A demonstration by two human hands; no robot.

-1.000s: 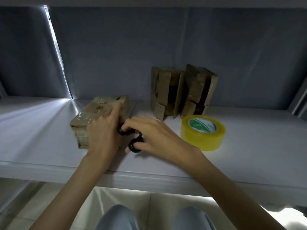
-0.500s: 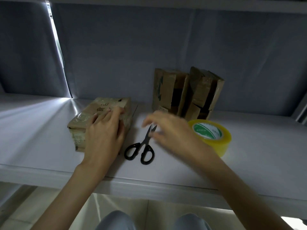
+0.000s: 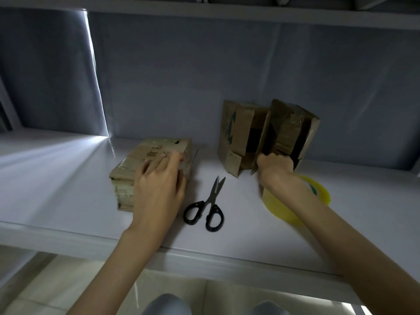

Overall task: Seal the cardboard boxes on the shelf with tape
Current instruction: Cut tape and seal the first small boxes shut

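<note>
A taped cardboard box (image 3: 136, 160) lies flat on the white shelf (image 3: 68, 178). My left hand (image 3: 159, 187) rests on its right end, fingers spread over the top. Two more boxes stand upright at the back: one with open flaps (image 3: 236, 137) and, to its right, another (image 3: 288, 133). My right hand (image 3: 275, 167) grips the lower edge of the right upright box. A yellow tape roll (image 3: 318, 194) lies behind my right wrist, partly hidden. Black-handled scissors (image 3: 208, 208) lie between my hands.
The shelf's back wall is grey fabric with a bright gap of light (image 3: 97, 87) at the left. The shelf's front edge (image 3: 204, 255) runs under my forearms. An upper shelf board (image 3: 227, 10) spans the top.
My right hand let go of the scissors, which now lie on the shelf, and reached back to grip the right upright box. My left hand stays on the flat box.
</note>
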